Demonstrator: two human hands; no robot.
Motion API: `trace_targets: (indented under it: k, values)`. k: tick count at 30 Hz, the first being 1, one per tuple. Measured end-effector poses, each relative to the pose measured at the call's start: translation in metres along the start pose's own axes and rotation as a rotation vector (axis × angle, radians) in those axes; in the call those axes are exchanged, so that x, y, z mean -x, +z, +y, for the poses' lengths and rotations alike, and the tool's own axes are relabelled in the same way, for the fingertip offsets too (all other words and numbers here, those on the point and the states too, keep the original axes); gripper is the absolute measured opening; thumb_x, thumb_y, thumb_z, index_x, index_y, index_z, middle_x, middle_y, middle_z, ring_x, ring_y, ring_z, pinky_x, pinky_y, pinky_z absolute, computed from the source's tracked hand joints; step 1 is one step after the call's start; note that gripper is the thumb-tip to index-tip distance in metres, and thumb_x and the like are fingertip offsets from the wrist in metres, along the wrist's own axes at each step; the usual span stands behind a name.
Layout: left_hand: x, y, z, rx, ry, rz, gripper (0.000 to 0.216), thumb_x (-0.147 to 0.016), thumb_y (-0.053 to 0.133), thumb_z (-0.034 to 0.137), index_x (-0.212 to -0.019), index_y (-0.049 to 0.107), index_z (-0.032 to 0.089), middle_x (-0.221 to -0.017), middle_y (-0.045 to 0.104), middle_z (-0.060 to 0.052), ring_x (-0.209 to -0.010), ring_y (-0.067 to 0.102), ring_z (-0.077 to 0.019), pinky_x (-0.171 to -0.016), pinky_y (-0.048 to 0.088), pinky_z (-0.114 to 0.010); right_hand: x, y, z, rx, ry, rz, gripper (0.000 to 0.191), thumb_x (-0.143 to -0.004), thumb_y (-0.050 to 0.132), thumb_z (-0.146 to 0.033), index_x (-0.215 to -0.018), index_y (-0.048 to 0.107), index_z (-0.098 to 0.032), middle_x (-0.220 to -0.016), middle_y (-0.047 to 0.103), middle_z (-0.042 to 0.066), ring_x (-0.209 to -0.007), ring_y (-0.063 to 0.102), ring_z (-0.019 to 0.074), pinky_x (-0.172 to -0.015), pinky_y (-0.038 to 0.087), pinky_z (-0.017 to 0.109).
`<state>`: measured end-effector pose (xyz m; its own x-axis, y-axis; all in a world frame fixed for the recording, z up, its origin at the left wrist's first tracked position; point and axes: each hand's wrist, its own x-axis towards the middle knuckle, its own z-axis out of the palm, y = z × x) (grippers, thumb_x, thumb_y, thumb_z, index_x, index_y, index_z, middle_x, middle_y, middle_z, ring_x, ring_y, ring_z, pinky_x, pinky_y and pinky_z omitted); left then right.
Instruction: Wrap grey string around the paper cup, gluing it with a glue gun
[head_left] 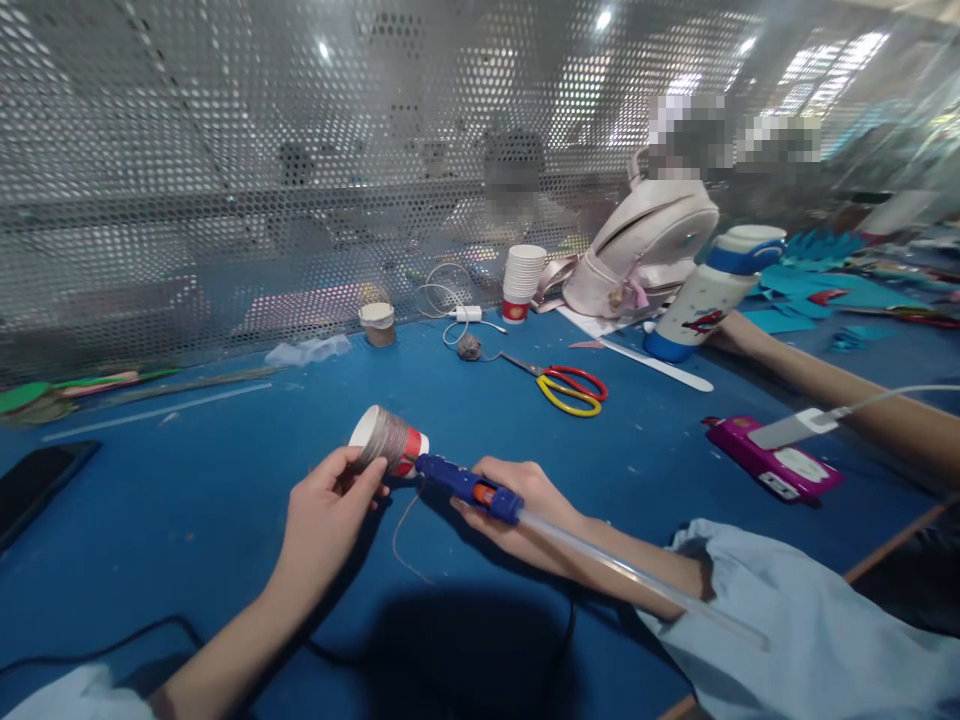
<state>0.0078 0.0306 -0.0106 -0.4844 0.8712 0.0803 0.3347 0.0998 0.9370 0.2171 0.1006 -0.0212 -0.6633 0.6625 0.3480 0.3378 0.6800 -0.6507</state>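
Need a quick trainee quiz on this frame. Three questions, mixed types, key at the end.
1. Multiple choice: what does the right hand hold?
A. a flat black phone
B. a blue plastic glue gun with a long clear stick
C. a white-and-blue bottle

2. True or false: the white-and-red paper cup wound with grey-brown yarn stands upright on the blue tabletop, untouched.

3. Fill in: the metal scissors have one red loop handle and one ____ one.

Key: 1. B. 2. False; the left hand holds it tilted. 3. Yellow.
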Motion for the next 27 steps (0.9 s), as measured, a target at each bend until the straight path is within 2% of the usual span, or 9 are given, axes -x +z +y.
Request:
trace_targets:
  k: [6,11,19,27]
  values:
    - [-0.001,-0.002,-0.002,-0.037,0.016,-0.001,0.025,-0.076,0.065,0.044,-0.084,0.066,0.020,-0.062,0.067,0.002,-0.058,0.060,-0.0150,-0.061,0.047,-0.026,0.000,0.000,-0.002,-0.023,-0.029,-0.003,0.016,-0.081,0.058,-0.032,-0.074,0.056,-0.017,-0.062,0.061,0.001,-0.050,0.052,0.0083,-0.050,0.038,0.018]
    - [-0.001,-0.002,-0.001,-0.007,0.011,0.018,0.025,-0.073,0.066,0.043,-0.082,0.065,0.019,-0.064,0.067,0.001,-0.059,0.062,-0.0165,-0.061,0.048,-0.027,-0.003,-0.005,-0.006,-0.027,0.007,0.019,0.017,-0.081,0.059,-0.030,-0.072,0.058,-0.017,-0.062,0.061,0.001,-0.051,0.052,0.0081,-0.051,0.039,0.018]
    - [0.000,-0.004,-0.001,-0.008,0.006,0.023,0.021,-0.074,0.066,0.040,-0.080,0.064,0.020,-0.061,0.064,0.003,-0.057,0.058,-0.0139,-0.059,0.045,-0.024,-0.003,-0.009,-0.012,-0.071,0.016,0.013,0.019,-0.081,0.059,-0.030,-0.067,0.055,-0.017,-0.056,0.056,-0.002,-0.047,0.047,0.0061,-0.048,0.035,0.017]
    - [-0.002,-0.005,-0.005,0.038,0.026,-0.005,0.017,-0.075,0.065,0.036,-0.079,0.061,0.019,-0.061,0.062,0.003,-0.057,0.057,-0.0132,-0.059,0.045,-0.024,-0.007,-0.016,-0.016,-0.053,0.113,-0.006,0.021,-0.081,0.060,-0.031,-0.066,0.055,-0.017,-0.059,0.057,-0.001,-0.049,0.048,0.0072,-0.049,0.035,0.019]
